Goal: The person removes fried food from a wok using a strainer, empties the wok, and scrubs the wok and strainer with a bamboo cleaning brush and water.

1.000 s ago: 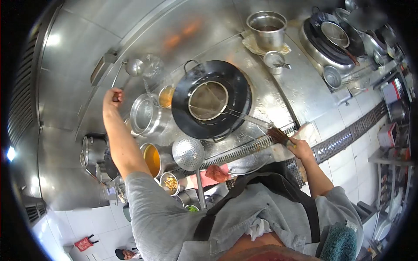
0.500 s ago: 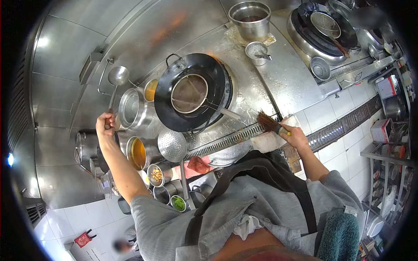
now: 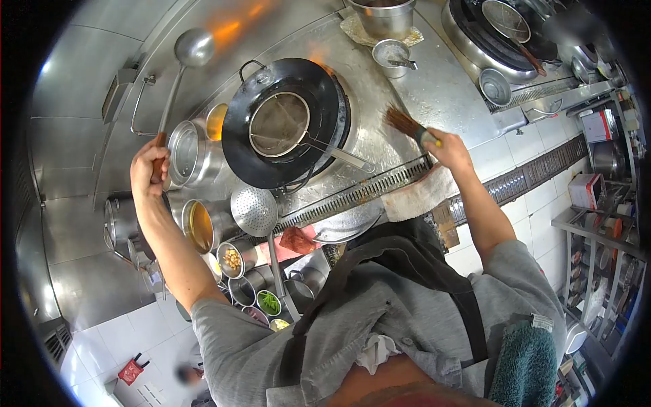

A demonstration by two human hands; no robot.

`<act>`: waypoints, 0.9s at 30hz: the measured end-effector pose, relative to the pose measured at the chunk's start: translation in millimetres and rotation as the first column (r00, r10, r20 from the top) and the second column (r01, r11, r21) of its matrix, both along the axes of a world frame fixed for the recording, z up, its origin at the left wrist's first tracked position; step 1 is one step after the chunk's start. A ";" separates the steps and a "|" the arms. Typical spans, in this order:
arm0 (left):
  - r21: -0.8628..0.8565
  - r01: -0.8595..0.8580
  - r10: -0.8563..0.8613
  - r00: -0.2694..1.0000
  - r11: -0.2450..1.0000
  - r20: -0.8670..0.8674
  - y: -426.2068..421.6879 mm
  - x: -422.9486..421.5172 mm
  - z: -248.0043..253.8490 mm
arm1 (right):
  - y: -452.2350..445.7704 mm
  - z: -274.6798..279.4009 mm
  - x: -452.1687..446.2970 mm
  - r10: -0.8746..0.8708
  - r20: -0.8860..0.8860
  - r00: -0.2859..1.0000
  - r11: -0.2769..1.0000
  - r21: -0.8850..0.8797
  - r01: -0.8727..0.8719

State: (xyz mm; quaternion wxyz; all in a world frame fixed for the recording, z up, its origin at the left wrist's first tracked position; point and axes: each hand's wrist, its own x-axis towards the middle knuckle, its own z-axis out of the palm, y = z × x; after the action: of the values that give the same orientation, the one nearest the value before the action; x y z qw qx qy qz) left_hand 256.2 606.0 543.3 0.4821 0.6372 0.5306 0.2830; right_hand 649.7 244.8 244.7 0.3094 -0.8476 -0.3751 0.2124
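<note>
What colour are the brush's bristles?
The bristles are reddish brown, best seen in the head view.

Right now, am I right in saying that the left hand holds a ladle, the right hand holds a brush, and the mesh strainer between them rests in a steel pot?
Not quite: the mesh strainer rests in the black wok, as the head view shows. The left hand does hold a ladle, and the right hand a brush.

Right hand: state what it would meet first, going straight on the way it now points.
Led by its brush, the right hand would likely meet the wok first; depth is unclear, so it might pass over the rim.
</note>
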 end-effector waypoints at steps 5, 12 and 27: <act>-0.056 0.111 -0.111 0.994 0.992 0.000 -2.7 50.3 -22.9 | 58.5 -20.7 2.9 0.006 0.113 0.994 0.999 -0.046 -0.001; -0.105 0.070 -0.056 0.989 0.992 0.136 -8.2 45.1 -49.1 | 31.4 -20.9 -26.4 0.232 0.029 0.972 0.932 -0.294 -0.214; -0.088 -0.428 0.436 0.893 0.899 0.113 -70.5 -142.6 -79.7 | 307.1 -28.0 71.4 0.035 0.230 0.973 0.999 -0.001 -0.035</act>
State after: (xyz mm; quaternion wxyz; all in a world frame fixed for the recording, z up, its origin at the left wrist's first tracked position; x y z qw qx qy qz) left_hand 113.6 535.6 463.6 0.4598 0.4684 0.6349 0.4076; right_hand 721.1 552.0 216.7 0.2613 -0.8594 -0.4234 0.1178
